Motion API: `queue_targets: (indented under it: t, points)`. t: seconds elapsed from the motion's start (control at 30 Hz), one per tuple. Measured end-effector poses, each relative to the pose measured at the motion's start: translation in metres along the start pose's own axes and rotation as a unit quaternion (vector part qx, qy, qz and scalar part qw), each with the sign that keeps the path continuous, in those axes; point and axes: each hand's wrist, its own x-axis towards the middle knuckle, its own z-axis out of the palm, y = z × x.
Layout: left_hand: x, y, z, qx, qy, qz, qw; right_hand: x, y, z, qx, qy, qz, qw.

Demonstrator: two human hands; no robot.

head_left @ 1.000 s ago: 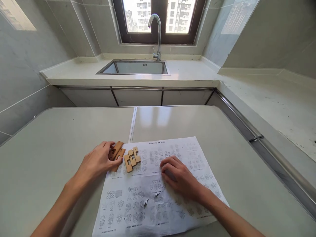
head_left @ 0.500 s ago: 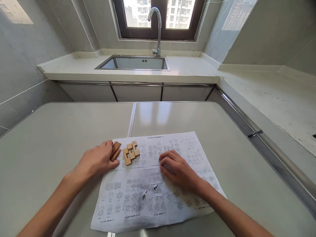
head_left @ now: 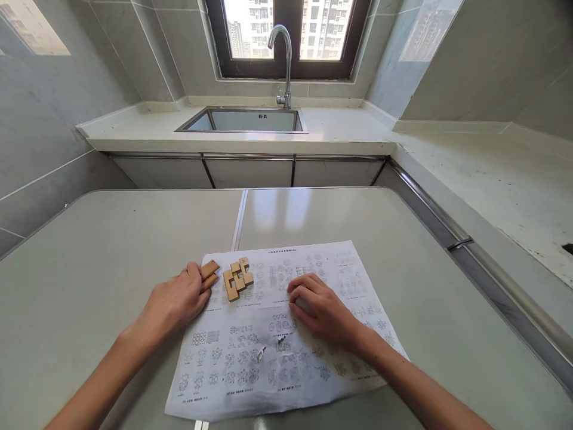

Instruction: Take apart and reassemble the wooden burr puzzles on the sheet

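Note:
A printed paper sheet (head_left: 242,370), covered in small line diagrams and torn in two spots near its middle, lies on the table. At its upper left edge, my left hand (head_left: 181,295) closes around wooden puzzle pieces (head_left: 208,276); two ends stick out past the fingers, and the rest is hidden. Just right of them, several light wooden notched blocks (head_left: 238,279) sit together on the paper. My right hand (head_left: 320,307) rests on the sheet's right half, fingers loosely bent with a gap below the index finger, and nothing shows in it.
The pale table (head_left: 111,239) has a seam strip (head_left: 239,221) running down its middle. Beyond its far edge stand a counter (head_left: 340,125) with a sink (head_left: 250,122) and a faucet (head_left: 287,65), under a window. Another counter (head_left: 492,173) runs along the right.
The view has tilted up slightly. My left hand has shifted a little on its wooden pieces, showing more of their ends. My right hand and the notched blocks stay put.

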Motion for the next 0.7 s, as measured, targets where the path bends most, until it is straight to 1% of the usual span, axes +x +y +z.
queue_targets:
  t: [0.13, 0.23, 0.3, 0.37, 0.4, 0.47, 0.53, 0.6, 0.7]
  points:
    - [-0.013, -0.007, 0.0, -0.053, 0.02, -0.014, 0.998, 0.001, -0.001, -0.001, -0.009, 0.004, -0.003, 1.0]
    - [-0.027, 0.002, -0.007, -0.126, 0.031, 0.007, 0.991, 0.002, -0.006, -0.002, -0.003, 0.01, 0.003, 1.0]
    - [-0.036, 0.019, -0.01, -0.201, 0.036, 0.044, 0.978, 0.002, -0.011, -0.002, 0.039, 0.011, 0.026, 0.999]
    - [-0.042, 0.043, -0.011, -0.279, 0.029, 0.106, 0.954, 0.0, -0.016, -0.003, 0.135, 0.002, 0.071, 0.988]
    - [-0.044, 0.057, -0.01, -0.304, 0.024, 0.134, 0.943, 0.0, -0.018, -0.003, 0.199, -0.004, 0.095, 0.975]
    - [-0.045, 0.084, -0.004, -0.335, 0.019, 0.168, 0.927, -0.001, -0.02, -0.004, 0.323, -0.018, 0.133, 0.937]
    - [-0.043, 0.109, 0.004, -0.341, 0.029, 0.2, 0.918, -0.001, -0.019, -0.005, 0.403, -0.027, 0.152, 0.902]
    - [-0.039, 0.128, 0.013, -0.333, 0.037, 0.224, 0.915, 0.0, -0.018, -0.006, 0.43, -0.032, 0.175, 0.885]
    - [-0.032, 0.145, 0.022, -0.336, 0.054, 0.241, 0.909, 0.003, -0.017, -0.01, 0.405, -0.009, 0.21, 0.89]
